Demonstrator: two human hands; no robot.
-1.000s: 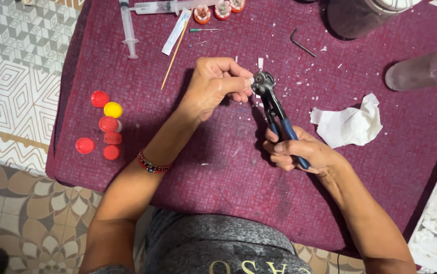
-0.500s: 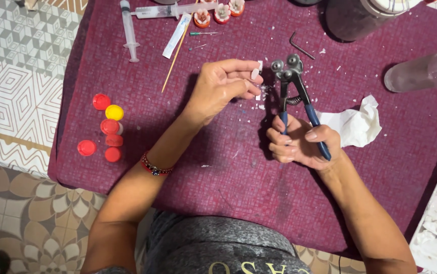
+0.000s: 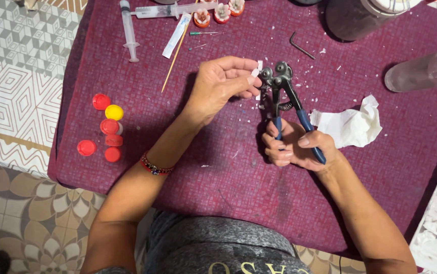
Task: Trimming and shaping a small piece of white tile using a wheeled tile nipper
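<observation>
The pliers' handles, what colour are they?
Blue, on the metal nipper pliers in the right hand; the head view shows it.

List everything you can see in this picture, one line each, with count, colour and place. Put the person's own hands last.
table cloth: one, maroon, covers the table.
pliers: one, dark metal with blue handles, centre.
white piece: one, small, at the pliers' head.
bottle caps: about five red, one yellow, left edge.
syringes: two, clear, top left.
wooden stick: one, tan, top left.
crumpled tissue: one, white, right of the pliers.
bent metal key: one, dark, top.
clear bottle: one, lying at right.
bracelet: one, red and dark, left wrist.
left hand: pinches the white piece.
right hand: grip around the pliers' handles.
</observation>
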